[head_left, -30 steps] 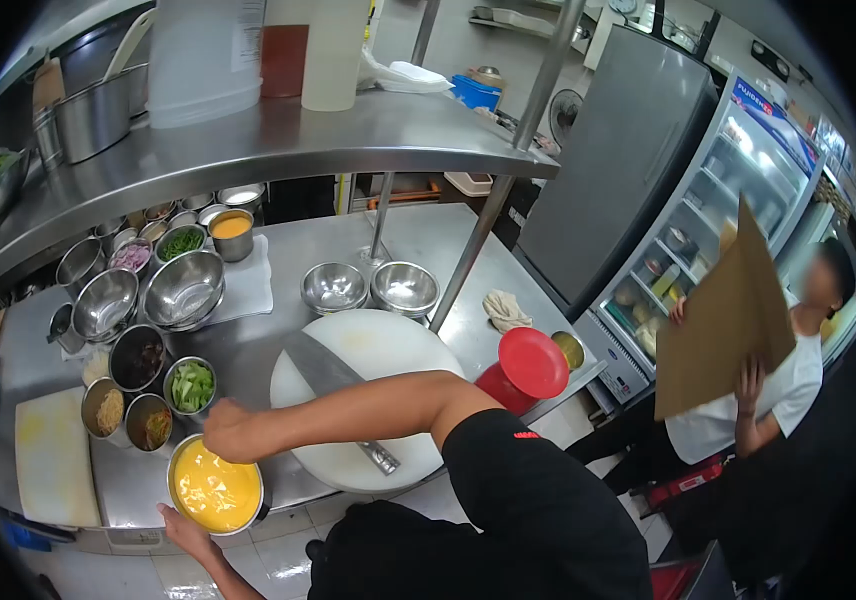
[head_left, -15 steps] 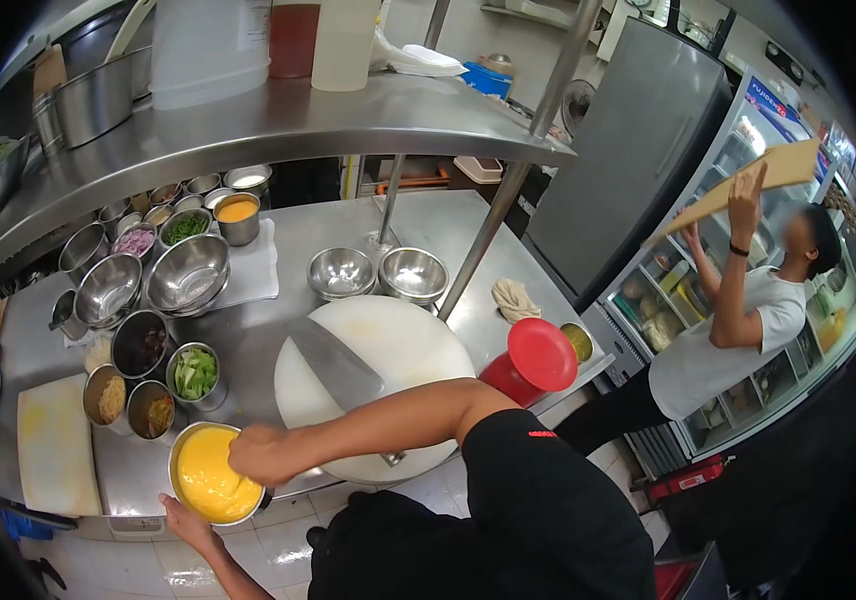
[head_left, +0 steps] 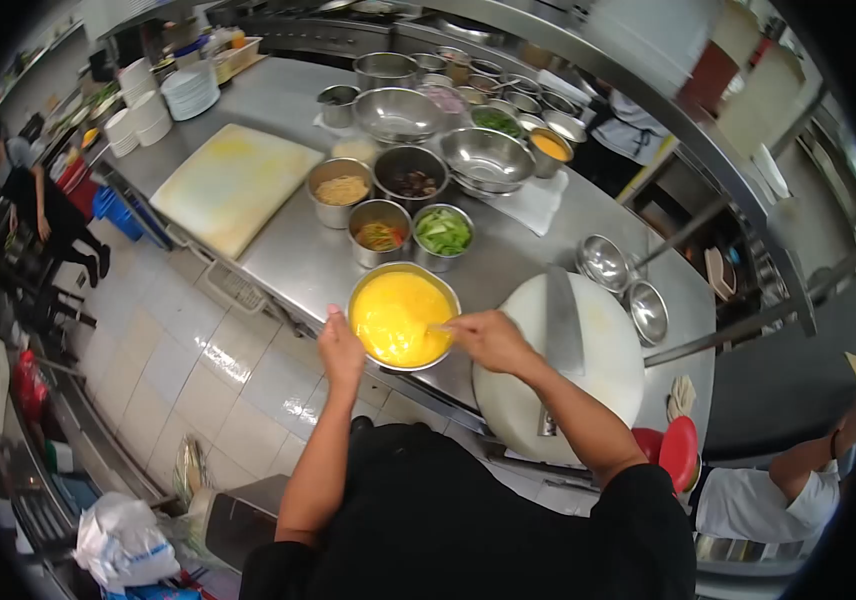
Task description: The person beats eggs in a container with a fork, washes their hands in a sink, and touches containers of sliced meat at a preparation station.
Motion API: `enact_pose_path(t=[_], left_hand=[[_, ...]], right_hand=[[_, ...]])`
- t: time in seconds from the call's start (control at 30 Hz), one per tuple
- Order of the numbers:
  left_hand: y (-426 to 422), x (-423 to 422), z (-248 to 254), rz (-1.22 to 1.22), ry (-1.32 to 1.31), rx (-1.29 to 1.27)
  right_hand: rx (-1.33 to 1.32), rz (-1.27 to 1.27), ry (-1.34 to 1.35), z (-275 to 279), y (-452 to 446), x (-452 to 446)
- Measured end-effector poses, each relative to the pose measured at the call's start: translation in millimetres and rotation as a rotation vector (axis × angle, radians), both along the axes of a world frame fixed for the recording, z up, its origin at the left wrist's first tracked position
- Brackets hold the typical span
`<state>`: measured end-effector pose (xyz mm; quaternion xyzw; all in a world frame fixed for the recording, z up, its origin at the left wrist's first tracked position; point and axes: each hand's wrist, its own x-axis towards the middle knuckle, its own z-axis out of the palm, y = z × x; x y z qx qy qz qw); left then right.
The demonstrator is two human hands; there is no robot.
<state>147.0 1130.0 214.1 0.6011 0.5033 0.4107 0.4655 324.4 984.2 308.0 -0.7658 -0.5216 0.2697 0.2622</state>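
Observation:
A metal bowl (head_left: 352, 300) of yellow liquid (head_left: 400, 318) sits at the table's front edge. My left hand (head_left: 341, 350) is closed on the bowl's left side, thumb up by the rim. At the right rim, my right hand (head_left: 491, 341) pinches a thin utensil (head_left: 440, 328) whose end dips into the liquid. Just behind the bowl are metal containers of orange shreds (head_left: 381, 235) and chopped greens (head_left: 444, 232). A cleaver (head_left: 563, 325) lies on the round white board (head_left: 603, 365) to the right.
A rectangular cutting board (head_left: 236, 188) lies at the left of the steel table (head_left: 288, 245). Empty metal bowls (head_left: 489, 158) stand behind the containers. A metal post (head_left: 683, 350) rises at right. One person (head_left: 48, 205) stands far left; another person's arm (head_left: 808, 462) shows at right.
The view has swung left, showing more of the table and floor there. My right hand has moved from over the bowl to its right rim. The co-worker at right is now mostly out of view.

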Motion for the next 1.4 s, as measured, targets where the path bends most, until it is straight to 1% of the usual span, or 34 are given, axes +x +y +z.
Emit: enact_pose_path(t=[0.03, 0.07, 0.13, 0.17, 0.23, 0.27, 0.3, 0.37, 0.4, 0.43, 0.5, 0.53, 0.57, 0.63, 0.67, 0.7, 0.77, 0.8, 0.83, 0.87, 0.9, 0.93, 0.97, 1.0, 1.03, 1.07, 1.1, 1.17, 1.23, 1.27, 1.3, 1.33, 1.37, 1.4], left_hand=[[-9, 1, 15, 0.015, -0.069, -0.034], [-17, 4, 25, 0.023, -0.133, -0.066], [-20, 6, 19, 0.024, -0.184, -0.050], [-23, 6, 15, 0.020, -0.230, -0.033], [-24, 3, 9, 0.010, -0.241, -0.033], [-25, 0, 5, -0.002, -0.249, -0.035], [-29, -4, 9, -0.004, -0.254, -0.036], [-39, -12, 23, -0.107, -0.313, -0.301], [-43, -14, 21, -0.110, -0.316, -0.299], [-48, -16, 19, -0.139, -0.348, -0.362], [-56, -22, 18, -0.168, -0.379, -0.427], [-62, -23, 22, -0.212, -0.400, -0.452], [-71, -24, 24, -0.260, -0.422, -0.480], [-84, -23, 21, -0.327, -0.427, -0.503], [-89, -23, 20, -0.378, -0.428, -0.520], [-93, -23, 20, -0.381, -0.425, -0.519], [-102, -21, 18, -0.501, -0.371, -0.509], [-104, -20, 14, -0.544, -0.349, -0.478], [-106, -19, 15, -0.541, -0.348, -0.477], [-106, -17, 18, -0.569, -0.338, -0.468], [-105, -16, 20, -0.597, -0.326, -0.462], [-100, -18, 21, -0.596, -0.324, -0.461], [-91, -21, 23, -0.580, -0.250, -0.523], [-82, -25, 25, -0.559, -0.177, -0.586], [-73, -26, 29, -0.460, -0.083, -0.455], [-61, -27, 33, -0.362, 0.011, -0.322], [-43, -25, 28, -0.308, 0.058, -0.166], [-6, -16, 15, -0.237, 0.128, 0.074], [19, -6, 14, -0.226, 0.092, 0.289], [26, 9, 19, -0.256, 0.011, 0.418], [31, 21, 26, -0.362, 0.030, 0.440], [33, 28, 45, -0.549, 0.072, 0.465], [33, 37, 48, -0.668, 0.104, 0.410], [23, 42, 56, -0.665, 0.140, 0.342]], right_hand=[[0.004, -0.098, -0.109, 13, 1, -4], [0.006, -0.087, -0.103, 6, 0, -3], [0.032, 0.154, -0.360, -8, -2, -8], [0.032, 0.156, -0.363, -10, -4, -4], [-0.071, 0.085, -0.005, 4, -1, -2], [0.020, -0.050, -0.042, 7, 0, 0], [0.019, -0.051, -0.048, 5, 0, 2], [-0.031, 0.099, -0.427, -7, 2, 6], [0.062, 0.166, -0.261, -10, -2, 1], [0.065, 0.164, -0.265, -8, -2, 4], [-0.035, -0.015, -0.016, 5, -4, 5], [-0.112, -0.110, -0.178, 29, -1, 1], [-0.119, -0.121, -0.179, 22, -4, 1], [-0.010, 0.146, -0.274, 12, -6, 1], [-0.056, 0.186, -0.176, 12, -10, -1], [-0.053, 0.183, -0.175, 19, -11, -1], [-0.066, -0.115, -0.096, 32, -8, 4], [-0.126, -0.150, -0.220, 39, -5, 4], [-0.125, -0.148, -0.219, 28, -9, 5], [-0.056, 0.003, -0.211, 8, -13, 7], [0.010, 0.152, -0.199, 4, -15, 5], [0.074, 0.132, -0.020, 3, -15, 5], [0.075, 0.136, -0.019, 6, -15, 8], [0.007, -0.024, -0.105, 25, -11, 7], [-0.063, -0.184, -0.190, 34, -11, 6], [-0.145, -0.148, -0.245, 26, -11, 10], [-0.140, -0.144, -0.247, 17, -10, 10], [-0.023, 0.136, -0.106, 1, -17, 5], [0.022, 0.044, -0.069, -2, -10, 7], [0.030, -0.046, -0.109, -8, -7, 18], [0.209, -0.032, -0.121, -25, -10, 22], [0.077, 0.065, -0.397, -31, -7, 21], [-0.063, 0.130, -0.439, -23, -7, 13], [0.024, 0.180, -0.324, -15, -10, 6]])
